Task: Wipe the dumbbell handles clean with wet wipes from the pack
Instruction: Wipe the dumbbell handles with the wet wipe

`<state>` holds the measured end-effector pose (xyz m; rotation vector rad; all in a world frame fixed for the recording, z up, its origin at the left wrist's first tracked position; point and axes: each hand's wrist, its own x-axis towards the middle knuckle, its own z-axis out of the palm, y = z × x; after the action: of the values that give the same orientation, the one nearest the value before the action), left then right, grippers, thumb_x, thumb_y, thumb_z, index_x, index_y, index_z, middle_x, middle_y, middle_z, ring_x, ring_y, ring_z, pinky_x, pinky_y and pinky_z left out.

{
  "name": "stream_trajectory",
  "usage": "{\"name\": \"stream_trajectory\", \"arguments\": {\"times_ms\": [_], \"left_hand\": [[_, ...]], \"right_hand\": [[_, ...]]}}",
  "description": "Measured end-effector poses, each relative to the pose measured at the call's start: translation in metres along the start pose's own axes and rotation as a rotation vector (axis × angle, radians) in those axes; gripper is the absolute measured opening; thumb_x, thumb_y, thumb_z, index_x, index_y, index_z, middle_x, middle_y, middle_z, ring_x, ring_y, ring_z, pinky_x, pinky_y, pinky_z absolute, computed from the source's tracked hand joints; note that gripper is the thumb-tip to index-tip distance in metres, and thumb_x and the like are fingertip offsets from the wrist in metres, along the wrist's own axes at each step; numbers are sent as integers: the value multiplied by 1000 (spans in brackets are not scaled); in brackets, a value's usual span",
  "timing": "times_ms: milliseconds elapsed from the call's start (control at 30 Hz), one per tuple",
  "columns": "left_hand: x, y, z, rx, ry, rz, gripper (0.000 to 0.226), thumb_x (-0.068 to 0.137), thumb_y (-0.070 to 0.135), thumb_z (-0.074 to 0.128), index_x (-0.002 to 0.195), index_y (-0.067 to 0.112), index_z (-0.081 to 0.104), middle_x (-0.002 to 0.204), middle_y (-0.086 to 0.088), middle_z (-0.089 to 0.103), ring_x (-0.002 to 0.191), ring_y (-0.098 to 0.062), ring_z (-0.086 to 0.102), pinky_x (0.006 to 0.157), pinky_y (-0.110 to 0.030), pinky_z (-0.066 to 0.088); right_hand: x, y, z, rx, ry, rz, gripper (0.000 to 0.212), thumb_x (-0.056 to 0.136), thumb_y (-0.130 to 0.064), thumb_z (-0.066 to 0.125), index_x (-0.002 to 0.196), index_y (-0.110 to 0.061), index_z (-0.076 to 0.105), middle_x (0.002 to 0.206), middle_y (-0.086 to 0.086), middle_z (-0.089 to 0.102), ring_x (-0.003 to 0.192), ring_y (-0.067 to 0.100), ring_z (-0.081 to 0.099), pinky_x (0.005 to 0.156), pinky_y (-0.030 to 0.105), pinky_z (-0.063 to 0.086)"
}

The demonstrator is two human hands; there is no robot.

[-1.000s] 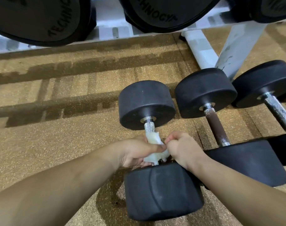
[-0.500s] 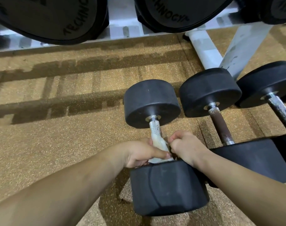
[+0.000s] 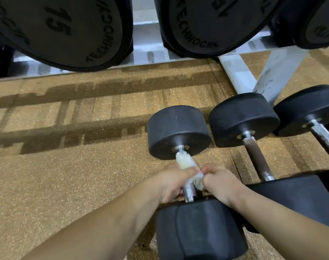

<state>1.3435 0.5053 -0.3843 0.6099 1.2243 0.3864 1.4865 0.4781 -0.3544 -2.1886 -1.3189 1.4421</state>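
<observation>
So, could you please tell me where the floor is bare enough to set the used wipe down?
The widest bare floor lies left of the wiped dumbbell, below the rack. To the right it is crowded: the brown-handled dumbbell and another dumbbell leave only narrow strips between them.

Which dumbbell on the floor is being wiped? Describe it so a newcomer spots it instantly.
Start at the white rack holding big black plates; three dumbbells lie on the tan floor in front of it. Take the leftmost dumbbell. Only its handle is wrapped in a white wipe, gripped by the left hand and right hand; the middle dumbbell's handle is bare and brown.
</observation>
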Motion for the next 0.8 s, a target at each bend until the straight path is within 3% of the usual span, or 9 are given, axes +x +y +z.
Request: {"name": "stream_trajectory", "arguments": {"times_ms": [67, 133, 200, 267, 367, 500, 633, 733, 800], "left_hand": [[-9, -6, -5, 148, -81, -15, 24, 91, 20, 75, 113, 14, 68, 85, -1, 76, 65, -7, 70, 58, -21, 54], [-13, -7, -12, 268, -116, -62, 32, 89, 30, 77, 118, 20, 71, 86, 9, 74, 59, 2, 62, 48, -10, 45], [-8, 2, -17, 279, -117, -51, 40, 87, 35, 79, 121, 19, 69, 91, 7, 75, 67, -2, 65, 54, -13, 49], [7, 15, -17, 58, -25, -42, 41, 88, 25, 79, 121, 5, 66, 103, -11, 77, 87, -21, 75, 72, -33, 62], [25, 28, -12, -223, 127, 24, 37, 89, 13, 76, 118, -5, 62, 108, -26, 73, 91, -36, 75, 87, -55, 60], [18, 3, -2, -109, 42, 66, 40, 87, 23, 79, 121, 7, 66, 112, -13, 75, 102, -27, 74, 97, -44, 57], [3, -13, -9, 194, -42, 30, 24, 88, 23, 74, 112, 24, 69, 98, -1, 75, 82, -12, 68, 66, -23, 53], [-4, -8, -24, 454, -84, -50, 26, 86, 46, 70, 99, 24, 68, 79, 3, 67, 66, -9, 55, 61, -24, 42], [-4, -6, -30, 442, -141, -125, 33, 85, 54, 70, 97, 23, 67, 78, 1, 68, 67, -13, 55, 64, -27, 41]], "right_hand": [[2, -2, 0, -31, -25, -2, 31, 57, -29, 50, 82, -23, 66, 86, 0, 69, 90, 25, 64, 84, 36, 52], [1, -5, 0, -47, -52, -15, 17, 66, -24, 56, 79, -24, 66, 84, -2, 70, 89, 24, 66, 82, 36, 54], [0, -6, 1, -38, -61, -32, 10, 73, -19, 58, 76, -25, 67, 77, -7, 69, 84, 21, 65, 76, 32, 51], [3, -2, 2, -28, -58, -41, 20, 69, -23, 55, 78, -28, 72, 71, -9, 70, 81, 18, 65, 78, 32, 52], [6, 5, 3, 12, -27, -53, 26, 70, -32, 52, 80, -40, 74, 63, -9, 66, 75, 19, 61, 83, 39, 53], [7, 4, 0, -8, -23, -28, 26, 61, -31, 51, 76, -35, 72, 62, -13, 59, 75, 19, 55, 69, 31, 43], [7, 3, 1, -50, -33, 6, 29, 61, -33, 56, 83, -28, 73, 76, -3, 67, 81, 24, 61, 74, 33, 46], [8, 0, 2, -106, -52, 15, 18, 76, -28, 64, 92, -29, 72, 89, -1, 71, 92, 24, 66, 77, 32, 49], [7, 0, 3, -106, -51, 0, 23, 73, -31, 61, 92, -26, 72, 86, -1, 72, 90, 24, 66, 80, 32, 49]]}}
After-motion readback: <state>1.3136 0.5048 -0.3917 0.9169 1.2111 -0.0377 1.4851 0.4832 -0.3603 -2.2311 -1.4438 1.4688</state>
